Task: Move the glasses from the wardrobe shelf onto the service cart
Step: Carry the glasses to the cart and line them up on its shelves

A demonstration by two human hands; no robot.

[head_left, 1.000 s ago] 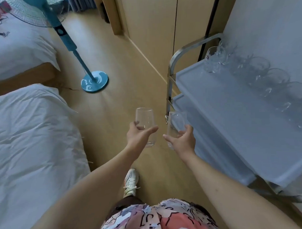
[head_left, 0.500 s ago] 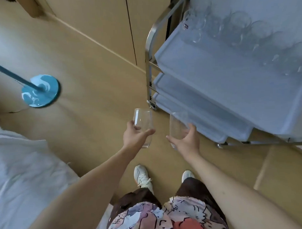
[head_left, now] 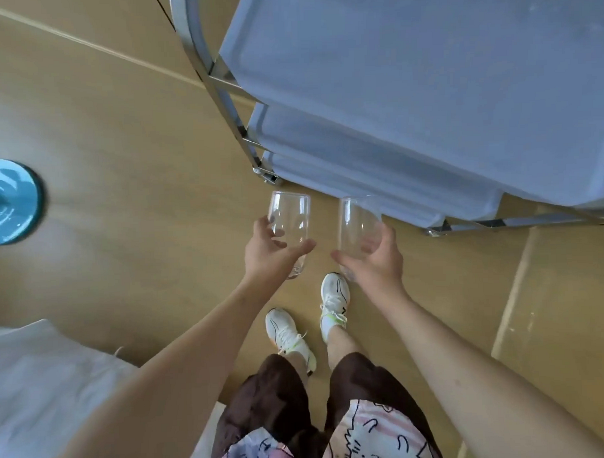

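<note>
Our left hand (head_left: pixel 270 250) curls round one clear glass (head_left: pixel 290 225), our right hand (head_left: pixel 373 257) grips a second glass (head_left: pixel 357 227), both upright above the floor (head_left: pixel 127 166). At one o'clock stands the service cart (head_left: pixel 408 71), its lower trays just beyond the right glass; fan base (head_left: pixel 8 201) at nine.

Service cart (head_left: pixel 408 71) is cropped by the top and right edges, so its far end is out of frame; only faint blurred glints at the top right corner, can't tell what they are. Lower shelves (head_left: pixel 360 165) mostly hidden under the top tray, and the blue round base (head_left: pixel 5 201) is cut by the left edge and smeared. Base of the left glass (head_left: pixel 290 222) sits behind the left hand (head_left: pixel 267 254), bottom of the right glass (head_left: pixel 357 227) behind the right hand (head_left: pixel 377 260); bedding (head_left: pixel 42 392) runs off the left and bottom edges.
</note>
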